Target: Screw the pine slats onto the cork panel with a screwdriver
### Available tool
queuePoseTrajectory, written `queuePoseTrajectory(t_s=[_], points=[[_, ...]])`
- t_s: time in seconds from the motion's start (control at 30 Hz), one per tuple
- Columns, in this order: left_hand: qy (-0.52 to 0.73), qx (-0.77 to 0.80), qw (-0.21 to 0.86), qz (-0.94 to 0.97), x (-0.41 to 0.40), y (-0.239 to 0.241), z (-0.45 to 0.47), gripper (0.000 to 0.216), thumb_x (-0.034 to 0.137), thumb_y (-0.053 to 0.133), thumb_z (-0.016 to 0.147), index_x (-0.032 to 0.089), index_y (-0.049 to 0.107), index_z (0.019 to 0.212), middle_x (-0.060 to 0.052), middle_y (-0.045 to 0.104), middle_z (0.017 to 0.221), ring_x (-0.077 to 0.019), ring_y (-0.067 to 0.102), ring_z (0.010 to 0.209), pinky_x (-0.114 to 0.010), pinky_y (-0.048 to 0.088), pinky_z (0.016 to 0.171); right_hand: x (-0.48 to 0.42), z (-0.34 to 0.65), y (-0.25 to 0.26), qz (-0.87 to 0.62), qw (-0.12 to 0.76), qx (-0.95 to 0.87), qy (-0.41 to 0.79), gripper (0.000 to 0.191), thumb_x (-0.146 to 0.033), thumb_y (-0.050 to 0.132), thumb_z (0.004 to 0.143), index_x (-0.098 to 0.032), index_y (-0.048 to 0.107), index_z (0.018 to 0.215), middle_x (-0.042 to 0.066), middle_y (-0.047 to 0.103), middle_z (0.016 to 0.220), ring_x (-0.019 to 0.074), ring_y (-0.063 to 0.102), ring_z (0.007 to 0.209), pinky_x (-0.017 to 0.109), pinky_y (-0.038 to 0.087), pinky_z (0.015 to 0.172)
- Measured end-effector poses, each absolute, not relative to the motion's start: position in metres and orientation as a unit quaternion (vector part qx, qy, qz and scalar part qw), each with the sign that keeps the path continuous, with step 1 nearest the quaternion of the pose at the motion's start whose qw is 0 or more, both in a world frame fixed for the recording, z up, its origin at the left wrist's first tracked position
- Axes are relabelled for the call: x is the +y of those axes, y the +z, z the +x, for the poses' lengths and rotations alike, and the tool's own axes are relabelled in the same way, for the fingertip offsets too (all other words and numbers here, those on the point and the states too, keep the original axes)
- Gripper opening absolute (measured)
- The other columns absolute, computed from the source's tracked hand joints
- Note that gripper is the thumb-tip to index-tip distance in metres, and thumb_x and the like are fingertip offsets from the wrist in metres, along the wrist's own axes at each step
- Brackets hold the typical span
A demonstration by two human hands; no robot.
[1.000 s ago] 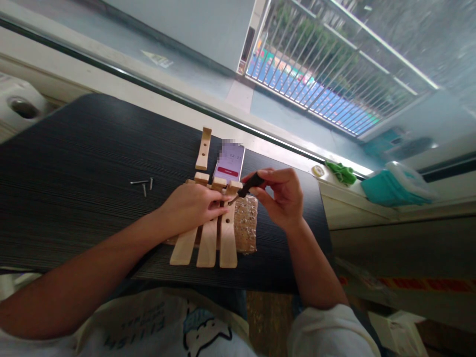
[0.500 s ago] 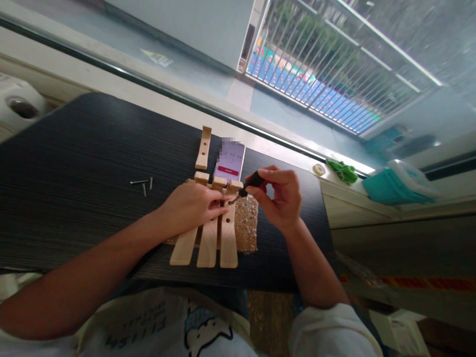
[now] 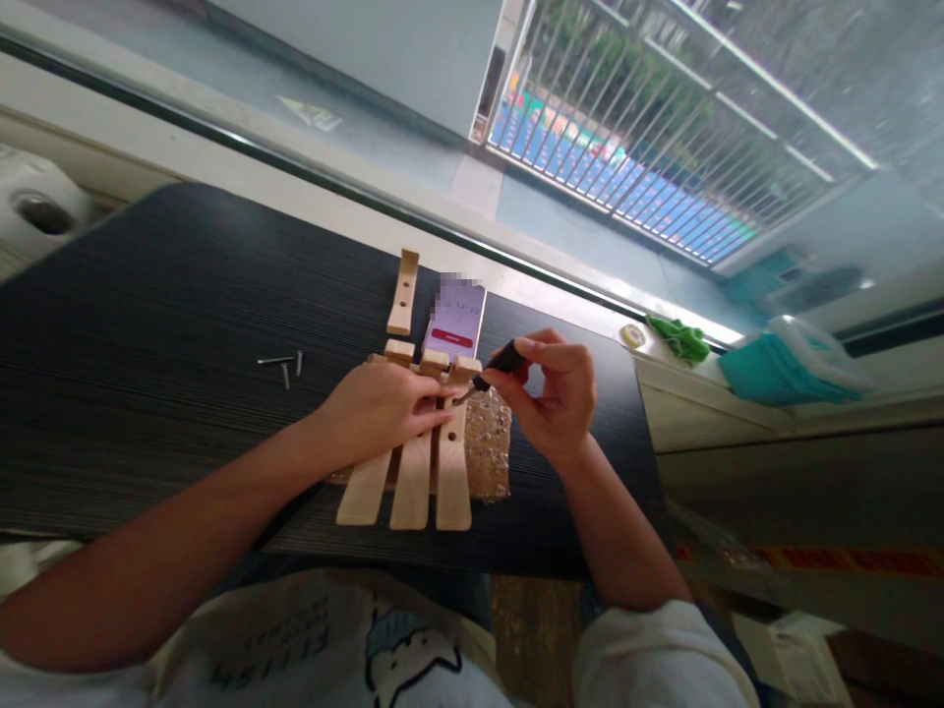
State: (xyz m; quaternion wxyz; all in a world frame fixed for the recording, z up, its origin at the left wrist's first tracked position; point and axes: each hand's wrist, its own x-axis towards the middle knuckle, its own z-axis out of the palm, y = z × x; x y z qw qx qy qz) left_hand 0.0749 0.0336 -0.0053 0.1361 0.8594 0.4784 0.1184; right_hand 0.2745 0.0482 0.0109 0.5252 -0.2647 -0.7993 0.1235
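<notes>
Three pale wooden slats (image 3: 413, 472) lie side by side on a sheet of bubble wrap (image 3: 491, 447) on the dark table (image 3: 147, 324). My left hand (image 3: 376, 408) lies on the slats with its fingers pressed down near their far ends. My right hand (image 3: 553, 393) is closed on a small black-handled screwdriver (image 3: 496, 366). Its tip rests at the right slat's upper end, by my left fingertips. A fourth slat (image 3: 403, 292) lies apart further back.
A phone (image 3: 457, 320) with a lit screen lies just behind the slats. Loose screws (image 3: 284, 366) lie to the left. A window sill and a barred window run along the far side. Green cloth (image 3: 678, 339) and a teal container (image 3: 782, 374) sit at right.
My right hand's fingers have shifted slightly on the screwdriver handle. The left hand and slats have stayed put.
</notes>
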Motion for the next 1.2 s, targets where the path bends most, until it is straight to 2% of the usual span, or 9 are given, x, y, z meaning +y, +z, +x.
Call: queuePoseTrajectory(t_s=[0.27, 0.53, 0.67, 0.77, 0.93, 1.2], points=[[0.093, 0.489, 0.142, 0.856, 0.033, -0.003, 0.075, 0.038, 0.050, 0.053, 0.089, 0.025, 0.072, 0.111, -0.010, 0.076, 0.098, -0.0286, 0.071, 0.088, -0.036, 0.050, 0.073, 0.044, 0.272, 0.012, -0.274, 0.518, -0.805, 0.086, 0.039, -0.019, 0.066, 0.083, -0.032, 0.046, 0.114, -0.003, 0.057, 0.087, 0.0086, 0.051, 0.060, 0.024, 0.047, 0.048], [0.107, 0.485, 0.148, 0.855, 0.033, -0.002, 0.076, 0.038, 0.049, 0.053, 0.090, 0.025, 0.072, 0.112, -0.009, 0.076, 0.101, -0.0270, 0.071, 0.091, -0.036, 0.052, 0.077, 0.043, 0.280, 0.027, -0.227, 0.473, -0.831, 0.184, 0.033, -0.013, 0.056, 0.087, -0.029, 0.050, 0.115, 0.006, 0.065, 0.118, 0.0105, 0.062, 0.076, 0.027, 0.051, 0.059], [0.101, 0.489, 0.153, 0.853, 0.033, 0.000, 0.076, 0.036, 0.048, 0.054, 0.090, 0.026, 0.071, 0.112, -0.008, 0.076, 0.101, -0.0267, 0.071, 0.090, -0.036, 0.053, 0.077, 0.044, 0.288, 0.031, -0.224, 0.447, -0.826, 0.261, 0.037, -0.008, 0.058, 0.085, -0.028, 0.050, 0.116, 0.005, 0.070, 0.109, 0.0112, 0.065, 0.076, 0.027, 0.052, 0.059], [0.105, 0.490, 0.153, 0.852, 0.032, 0.000, 0.076, 0.036, 0.048, 0.054, 0.089, 0.025, 0.072, 0.112, -0.009, 0.075, 0.102, -0.0271, 0.071, 0.091, -0.037, 0.053, 0.078, 0.044, 0.290, 0.033, -0.244, 0.435, -0.822, 0.274, 0.039, -0.010, 0.061, 0.085, -0.028, 0.052, 0.118, 0.002, 0.072, 0.103, 0.0120, 0.067, 0.077, 0.028, 0.054, 0.064], [0.110, 0.484, 0.145, 0.856, 0.032, -0.002, 0.076, 0.035, 0.046, 0.055, 0.089, 0.025, 0.072, 0.111, -0.009, 0.076, 0.101, -0.0261, 0.071, 0.090, -0.036, 0.053, 0.078, 0.046, 0.291, 0.041, -0.232, 0.417, -0.836, 0.271, 0.035, -0.010, 0.061, 0.085, -0.026, 0.062, 0.117, 0.002, 0.072, 0.105, 0.0118, 0.069, 0.087, 0.026, 0.058, 0.072], [0.119, 0.481, 0.136, 0.858, 0.032, -0.003, 0.075, 0.035, 0.047, 0.054, 0.089, 0.026, 0.072, 0.111, -0.008, 0.076, 0.096, -0.0230, 0.071, 0.086, -0.032, 0.051, 0.076, 0.042, 0.298, 0.054, -0.249, 0.383, -0.834, 0.308, 0.042, -0.006, 0.059, 0.085, -0.028, 0.063, 0.121, 0.002, 0.071, 0.119, 0.0139, 0.072, 0.094, 0.026, 0.062, 0.075]])
